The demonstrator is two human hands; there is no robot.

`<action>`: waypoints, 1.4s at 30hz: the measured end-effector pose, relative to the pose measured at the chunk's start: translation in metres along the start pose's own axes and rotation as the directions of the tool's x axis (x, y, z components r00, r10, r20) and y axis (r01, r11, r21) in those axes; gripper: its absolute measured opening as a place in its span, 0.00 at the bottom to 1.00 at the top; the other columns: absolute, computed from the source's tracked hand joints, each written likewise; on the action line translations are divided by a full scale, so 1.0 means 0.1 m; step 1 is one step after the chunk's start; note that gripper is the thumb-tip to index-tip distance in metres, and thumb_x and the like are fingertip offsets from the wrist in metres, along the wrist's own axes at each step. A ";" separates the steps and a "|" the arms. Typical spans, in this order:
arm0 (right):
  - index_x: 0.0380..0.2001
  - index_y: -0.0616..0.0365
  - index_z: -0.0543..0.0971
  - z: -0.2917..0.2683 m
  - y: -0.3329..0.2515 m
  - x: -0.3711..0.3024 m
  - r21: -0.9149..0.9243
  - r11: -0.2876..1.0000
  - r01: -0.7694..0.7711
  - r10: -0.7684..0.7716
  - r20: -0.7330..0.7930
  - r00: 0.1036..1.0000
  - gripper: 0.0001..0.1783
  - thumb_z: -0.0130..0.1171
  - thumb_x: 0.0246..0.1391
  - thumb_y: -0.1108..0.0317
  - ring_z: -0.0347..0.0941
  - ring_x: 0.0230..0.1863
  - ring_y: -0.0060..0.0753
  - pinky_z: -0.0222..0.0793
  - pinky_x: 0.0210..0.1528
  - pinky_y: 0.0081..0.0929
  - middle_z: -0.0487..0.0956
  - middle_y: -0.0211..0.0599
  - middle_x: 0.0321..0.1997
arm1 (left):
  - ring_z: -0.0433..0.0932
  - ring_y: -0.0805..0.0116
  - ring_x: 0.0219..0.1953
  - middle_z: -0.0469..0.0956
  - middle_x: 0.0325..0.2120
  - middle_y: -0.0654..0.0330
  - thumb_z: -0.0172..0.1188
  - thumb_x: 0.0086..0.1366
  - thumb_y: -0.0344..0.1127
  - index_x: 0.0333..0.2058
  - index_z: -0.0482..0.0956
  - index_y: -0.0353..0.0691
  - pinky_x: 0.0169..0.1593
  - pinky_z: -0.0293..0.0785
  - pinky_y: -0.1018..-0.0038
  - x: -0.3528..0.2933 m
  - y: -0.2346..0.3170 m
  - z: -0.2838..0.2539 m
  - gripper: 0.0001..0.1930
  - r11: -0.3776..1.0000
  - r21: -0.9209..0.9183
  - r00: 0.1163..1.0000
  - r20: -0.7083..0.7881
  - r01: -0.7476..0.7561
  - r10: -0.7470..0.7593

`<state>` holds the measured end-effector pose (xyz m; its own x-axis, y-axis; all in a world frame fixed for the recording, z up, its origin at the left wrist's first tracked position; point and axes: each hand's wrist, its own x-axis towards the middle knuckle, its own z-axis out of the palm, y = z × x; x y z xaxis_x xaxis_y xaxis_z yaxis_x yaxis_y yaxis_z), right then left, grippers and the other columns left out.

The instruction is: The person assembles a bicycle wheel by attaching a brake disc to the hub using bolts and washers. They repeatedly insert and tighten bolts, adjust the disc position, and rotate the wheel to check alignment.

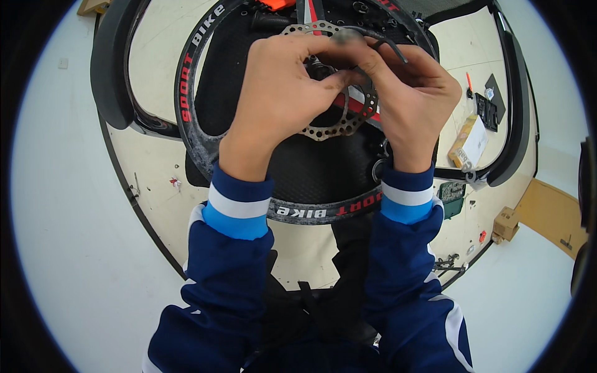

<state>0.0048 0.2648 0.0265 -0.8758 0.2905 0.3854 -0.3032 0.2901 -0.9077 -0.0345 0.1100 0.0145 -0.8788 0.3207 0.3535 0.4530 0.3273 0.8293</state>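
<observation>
At the left edge of the workspace, a black chair armrest point(112, 68) curves up the frame. Right of it, my bicycle wheel point(185, 99) lies on the black chair seat point(323, 171), filling the upper middle of the frame, face toward me. Its dark rim carries bold red and white capital lettering: on the left side it climbs along the curve; at the bottom it stands upside down, tops outward. My left hand point(283, 93), in a navy cuff banded white and light blue, is bent inward, thumb and index finger reaching to upper centre; grip cannot be told. Beneath, the perforated brake disc point(320, 133) sits at the wheel's centre, flat face toward me. A blurred grey piece point(346, 38) shows at my fingertips; its kind cannot be told. Beside it, a thin black strip point(393, 48) has its long axis slanting, free end to lower right. My right hand point(413, 93) has fingers curled leftward, tips partly hidden; whether they pinch the strip, I cannot tell. Lower right: open green case point(452, 199). Farther right: printed yellow-and-white box point(467, 142), open dark case point(487, 112), cardboard box point(506, 224).
</observation>
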 end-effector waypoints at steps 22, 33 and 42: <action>0.56 0.64 0.74 -0.19 0.30 0.07 0.659 0.671 -0.340 -0.100 0.535 0.839 0.22 0.48 0.71 0.57 0.73 0.53 0.31 0.67 0.61 0.31 0.77 0.40 0.52 | 0.84 0.69 0.33 0.84 0.30 0.55 0.70 0.58 0.27 0.38 0.86 0.33 0.40 0.78 0.75 0.00 -0.03 -0.02 0.09 1.000 -0.011 0.997 0.082 0.014 -0.013; 0.48 0.62 0.70 -0.20 0.17 0.05 0.497 0.787 -0.365 -0.041 0.632 0.774 0.29 0.52 0.65 0.43 0.63 0.54 0.37 0.53 0.68 0.37 0.68 0.43 0.48 | 0.80 0.68 0.32 0.81 0.31 0.59 0.71 0.51 0.23 0.37 0.84 0.33 0.38 0.74 0.76 -0.04 -0.15 -0.17 0.12 0.996 0.086 0.989 0.150 0.005 -0.018; 0.43 0.63 0.77 -0.15 0.29 0.08 0.580 0.717 -0.386 -0.127 0.654 0.746 0.18 0.61 0.62 0.57 0.68 0.46 0.27 0.63 0.51 0.24 0.74 0.32 0.42 | 0.78 0.67 0.29 0.80 0.28 0.58 0.68 0.50 0.22 0.36 0.84 0.34 0.35 0.71 0.75 -0.03 -0.11 -0.15 0.12 0.998 0.053 0.993 0.107 0.043 -0.048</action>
<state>-0.0052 0.2890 0.0051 -0.8601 -0.4167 0.2944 -0.0971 -0.4327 -0.8963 -0.0390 0.0915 0.0106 -0.8783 0.3981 0.2646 0.4223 0.3870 0.8197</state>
